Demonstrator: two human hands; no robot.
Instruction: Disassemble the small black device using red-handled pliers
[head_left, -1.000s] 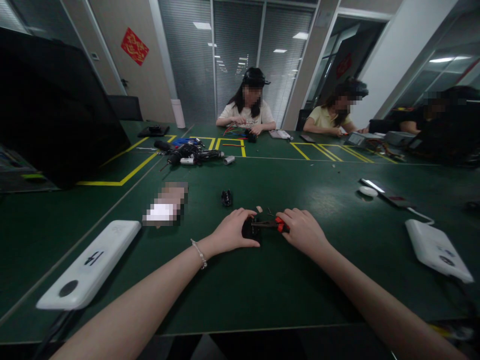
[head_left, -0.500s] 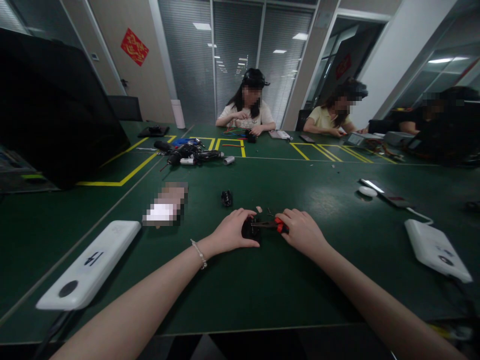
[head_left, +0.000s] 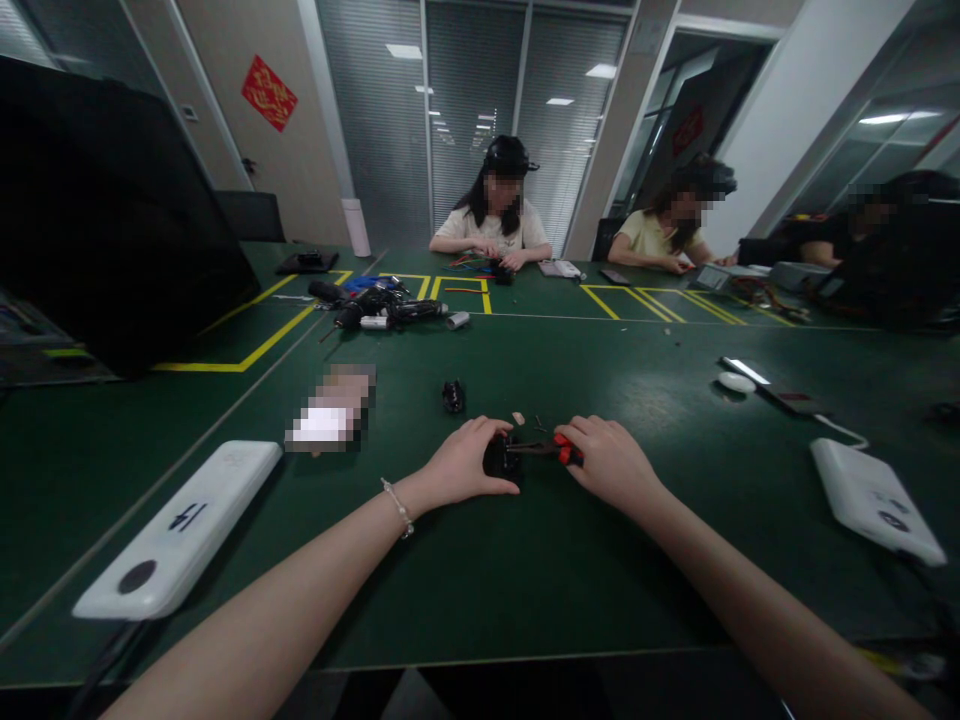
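Note:
My left hand [head_left: 471, 460] grips a small black part [head_left: 501, 460] on the green table, thumb and fingers on either side of it. My right hand [head_left: 606, 455] is closed around the red handles of needle-nose pliers [head_left: 546, 450]. The pliers' dark jaws point left and reach the black part; whether they pinch anything there is too small to tell. Just behind the pliers lie a few small screws [head_left: 538, 424] and a little pale chip [head_left: 518, 418]. Another small black piece [head_left: 453, 397] sits beyond my left hand.
White power banks lie at left [head_left: 180, 530] and right [head_left: 874, 500]. A blurred-out phone [head_left: 334, 410] is left of my hands. Farther off are a heap of cables and tools [head_left: 382, 308], a round white object [head_left: 736, 383] and a dark monitor [head_left: 112, 220]. Several people sit across the table.
My right hand and the pliers have shifted very slightly right, the jaws still at the black part. My left hand stays where it was.

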